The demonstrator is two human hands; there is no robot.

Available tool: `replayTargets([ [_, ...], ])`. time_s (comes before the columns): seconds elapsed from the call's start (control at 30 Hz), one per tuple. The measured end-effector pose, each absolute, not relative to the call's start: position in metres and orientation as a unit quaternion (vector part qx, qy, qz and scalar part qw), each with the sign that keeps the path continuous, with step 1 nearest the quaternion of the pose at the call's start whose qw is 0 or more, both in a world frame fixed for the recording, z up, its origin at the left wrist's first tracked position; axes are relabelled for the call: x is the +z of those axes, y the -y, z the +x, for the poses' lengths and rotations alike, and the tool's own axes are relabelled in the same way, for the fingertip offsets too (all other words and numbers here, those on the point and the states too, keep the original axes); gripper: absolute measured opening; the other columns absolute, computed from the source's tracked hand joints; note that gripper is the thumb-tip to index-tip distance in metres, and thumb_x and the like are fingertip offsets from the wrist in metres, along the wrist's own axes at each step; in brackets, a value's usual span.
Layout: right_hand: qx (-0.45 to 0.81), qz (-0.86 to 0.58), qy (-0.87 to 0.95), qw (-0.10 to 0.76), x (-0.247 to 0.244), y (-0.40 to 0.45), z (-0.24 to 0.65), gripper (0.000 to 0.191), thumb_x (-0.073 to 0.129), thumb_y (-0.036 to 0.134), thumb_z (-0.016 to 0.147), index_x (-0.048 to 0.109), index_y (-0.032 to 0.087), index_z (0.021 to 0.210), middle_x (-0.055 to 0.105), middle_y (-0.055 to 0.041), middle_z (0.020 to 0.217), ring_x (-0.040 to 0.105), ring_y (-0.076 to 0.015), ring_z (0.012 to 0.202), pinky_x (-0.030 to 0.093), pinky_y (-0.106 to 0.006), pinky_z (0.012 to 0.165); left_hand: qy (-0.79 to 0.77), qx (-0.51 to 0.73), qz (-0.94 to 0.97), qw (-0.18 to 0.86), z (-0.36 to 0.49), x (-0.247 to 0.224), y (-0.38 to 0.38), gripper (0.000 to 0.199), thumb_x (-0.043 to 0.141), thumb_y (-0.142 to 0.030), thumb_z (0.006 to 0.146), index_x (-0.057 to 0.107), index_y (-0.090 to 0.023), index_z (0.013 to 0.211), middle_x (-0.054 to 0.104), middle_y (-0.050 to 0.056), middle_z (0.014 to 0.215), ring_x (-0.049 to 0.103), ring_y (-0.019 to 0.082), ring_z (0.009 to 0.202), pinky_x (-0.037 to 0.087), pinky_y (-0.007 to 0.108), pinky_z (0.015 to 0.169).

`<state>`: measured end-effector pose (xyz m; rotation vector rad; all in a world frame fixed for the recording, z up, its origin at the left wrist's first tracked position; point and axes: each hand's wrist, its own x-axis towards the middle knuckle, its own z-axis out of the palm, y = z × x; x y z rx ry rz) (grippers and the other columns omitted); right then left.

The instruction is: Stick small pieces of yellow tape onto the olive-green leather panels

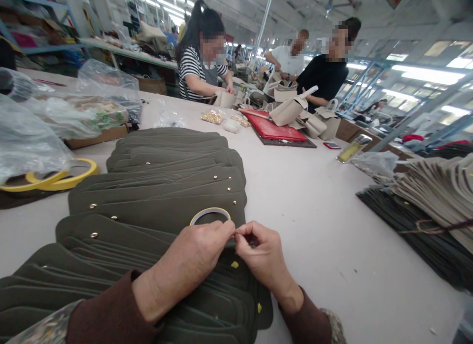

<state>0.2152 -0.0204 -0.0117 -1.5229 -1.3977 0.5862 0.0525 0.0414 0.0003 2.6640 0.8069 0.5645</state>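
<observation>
Overlapping dark green flat pieces (155, 186) lie in rows on the pale table, some with small shiny metal studs. Over them, my left hand (201, 243) and my right hand (262, 253) meet at the fingertips. A roll of yellow-edged tape (210, 211) stands up behind my left fingers, which look closed on it. The fingers of my right hand are pinched together beside the left fingertips; whatever is between them is too small to name. Small yellow bits (234, 264) stick to the green pieces below my hands.
Yellow tape rolls (79, 174) and plastic bags (29, 137) lie at left. Farther back are gold-coloured parts (212, 117), a red pad (275, 125), beige bags (290, 111) and a bottle (354, 148). Bundled pieces (439, 206) lie at right. Several people work behind.
</observation>
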Motion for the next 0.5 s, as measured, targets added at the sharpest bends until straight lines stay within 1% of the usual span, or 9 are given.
replayTargets([
  [0.07, 0.354, -0.621, 0.492, 0.497, -0.01, 0.018, 0.212, 0.009, 0.061, 0.023, 0.073, 0.063, 0.017, 0.067, 0.061, 0.0017, 0.052, 0.057, -0.0111, 0.043, 0.044, -0.02, 0.043, -0.264, 0.221, 0.93, 0.127, 0.052, -0.001, -0.041, 0.021, 0.036, -0.013, 0.095, 0.047, -0.021, 0.079, 0.055, -0.003, 0.069, 0.053, 0.013, 0.059, 0.037, 0.024, 0.054],
  [0.13, 0.434, -0.608, 0.426, 0.511, -0.009, 0.014, 0.209, 0.012, 0.063, 0.028, 0.07, 0.061, 0.016, 0.065, 0.059, 0.003, 0.047, 0.056, -0.0109, 0.038, 0.044, -0.02, 0.04, -0.251, 0.246, 0.929, 0.112, 0.052, -0.001, -0.039, 0.022, 0.035, -0.012, 0.094, 0.047, -0.021, 0.078, 0.054, -0.002, 0.069, 0.052, 0.012, 0.059, 0.037, 0.024, 0.055],
  [0.2, 0.468, -0.602, 0.378, 0.525, -0.011, 0.009, 0.211, 0.015, 0.066, 0.029, 0.066, 0.061, 0.016, 0.063, 0.058, 0.0037, 0.045, 0.055, -0.01, 0.036, 0.045, -0.019, 0.038, -0.238, 0.267, 0.927, 0.11, 0.052, 0.0, -0.035, 0.021, 0.035, -0.012, 0.094, 0.047, -0.02, 0.079, 0.054, -0.002, 0.069, 0.052, 0.012, 0.059, 0.038, 0.024, 0.055],
  [0.3, 0.469, -0.618, 0.321, 0.543, -0.018, 0.003, 0.225, 0.018, 0.07, 0.031, 0.064, 0.061, 0.015, 0.062, 0.056, 0.0048, 0.044, 0.052, -0.0082, 0.034, 0.044, -0.018, 0.036, -0.226, 0.289, 0.923, 0.116, 0.053, 0.001, -0.03, 0.019, 0.036, -0.014, 0.095, 0.048, -0.02, 0.082, 0.055, -0.002, 0.07, 0.054, 0.012, 0.061, 0.039, 0.024, 0.056],
  [0.33, 0.472, -0.624, 0.319, 0.535, -0.02, 0.001, 0.232, 0.019, 0.071, 0.031, 0.064, 0.062, 0.014, 0.063, 0.057, 0.0045, 0.045, 0.053, -0.0081, 0.035, 0.044, -0.018, 0.036, -0.232, 0.287, 0.922, 0.117, 0.053, 0.001, -0.03, 0.019, 0.035, -0.015, 0.096, 0.048, -0.02, 0.083, 0.056, -0.002, 0.071, 0.055, 0.013, 0.062, 0.04, 0.025, 0.056],
  [0.4, 0.49, -0.634, 0.35, 0.485, -0.025, -0.001, 0.244, 0.021, 0.072, 0.033, 0.065, 0.066, 0.013, 0.069, 0.06, 0.0026, 0.049, 0.055, -0.0088, 0.038, 0.047, -0.018, 0.039, -0.263, 0.256, 0.923, 0.114, 0.053, 0.002, -0.031, 0.018, 0.036, -0.018, 0.097, 0.049, -0.02, 0.084, 0.058, -0.001, 0.072, 0.058, 0.014, 0.064, 0.042, 0.025, 0.057],
  [0.5, 0.496, -0.651, 0.407, 0.406, -0.03, -0.001, 0.255, 0.023, 0.072, 0.034, 0.068, 0.068, 0.012, 0.073, 0.062, 0.001, 0.053, 0.058, -0.0092, 0.042, 0.049, -0.018, 0.043, -0.317, 0.15, 0.932, 0.096, 0.054, 0.004, -0.036, 0.013, 0.041, -0.015, 0.094, 0.051, -0.02, 0.088, 0.061, 0.001, 0.076, 0.061, 0.018, 0.069, 0.046, 0.028, 0.058],
])
